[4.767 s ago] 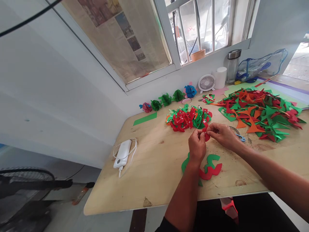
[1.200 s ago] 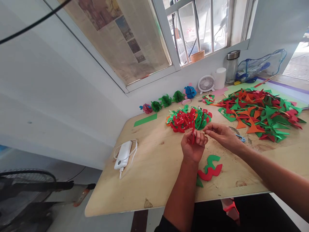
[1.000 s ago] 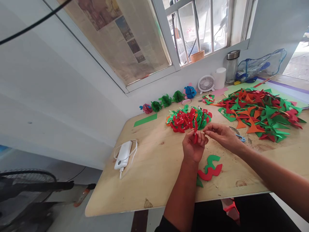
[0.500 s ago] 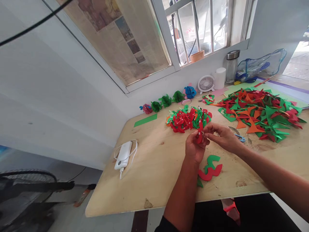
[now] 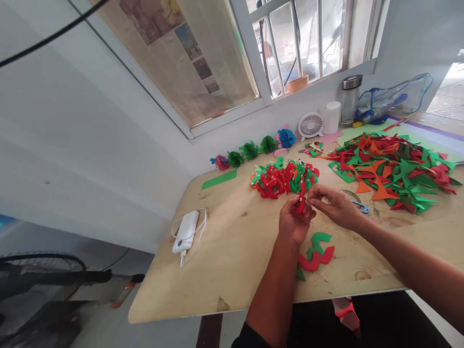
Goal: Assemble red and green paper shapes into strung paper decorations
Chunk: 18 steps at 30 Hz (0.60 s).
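Observation:
My left hand (image 5: pixel 294 221) is closed on a red paper cutout (image 5: pixel 301 203) with small white patches along it. Close against its right side, my right hand (image 5: pixel 331 205) pinches with thumb and forefinger; whatever is between the fingertips is too small to make out. Just beyond both hands lies a heap of red and green curved cutouts (image 5: pixel 277 179), many with white patches. Nearer me, by my left forearm, a loose red cutout (image 5: pixel 317 259) and a green cutout (image 5: pixel 319 241) rest on the wooden table (image 5: pixel 235 251).
A large pile of red, green and orange scraps (image 5: pixel 384 169) covers the right side, with blue-handled scissors (image 5: pixel 362 208) by my right wrist. A white power bank (image 5: pixel 186 232) with cable lies left. Along the wall stand green paper balls (image 5: pixel 250 150), a small fan (image 5: pixel 311 125) and a glass bottle (image 5: pixel 350 101).
My right fingertips have drawn slightly away from the red cutout, and the cutout has turned a little in my left hand. Otherwise the view has barely shifted.

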{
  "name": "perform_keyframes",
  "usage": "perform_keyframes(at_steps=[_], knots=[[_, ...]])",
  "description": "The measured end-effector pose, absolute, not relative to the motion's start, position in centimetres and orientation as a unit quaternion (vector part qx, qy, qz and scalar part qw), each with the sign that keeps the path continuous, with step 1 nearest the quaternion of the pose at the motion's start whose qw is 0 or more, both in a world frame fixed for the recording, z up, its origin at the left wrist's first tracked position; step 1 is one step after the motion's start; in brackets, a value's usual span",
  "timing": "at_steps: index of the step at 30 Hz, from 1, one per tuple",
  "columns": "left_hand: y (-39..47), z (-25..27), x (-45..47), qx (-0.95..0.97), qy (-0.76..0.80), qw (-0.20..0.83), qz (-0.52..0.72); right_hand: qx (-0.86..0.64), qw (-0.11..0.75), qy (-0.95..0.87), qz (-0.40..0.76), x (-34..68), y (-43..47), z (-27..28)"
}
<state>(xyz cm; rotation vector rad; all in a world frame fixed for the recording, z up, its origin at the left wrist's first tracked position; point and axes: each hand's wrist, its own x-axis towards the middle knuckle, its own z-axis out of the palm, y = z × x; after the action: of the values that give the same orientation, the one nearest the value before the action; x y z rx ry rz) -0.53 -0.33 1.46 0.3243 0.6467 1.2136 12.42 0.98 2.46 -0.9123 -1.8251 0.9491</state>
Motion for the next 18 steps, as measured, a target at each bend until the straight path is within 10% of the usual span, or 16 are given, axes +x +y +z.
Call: perform_keyframes(at_steps=[18], knots=[[0.4,0.2,0.2,0.248,0.448,0.520,0.683,-0.403,0.425,-0.702,0.405,12.3,1.7,1.4]])
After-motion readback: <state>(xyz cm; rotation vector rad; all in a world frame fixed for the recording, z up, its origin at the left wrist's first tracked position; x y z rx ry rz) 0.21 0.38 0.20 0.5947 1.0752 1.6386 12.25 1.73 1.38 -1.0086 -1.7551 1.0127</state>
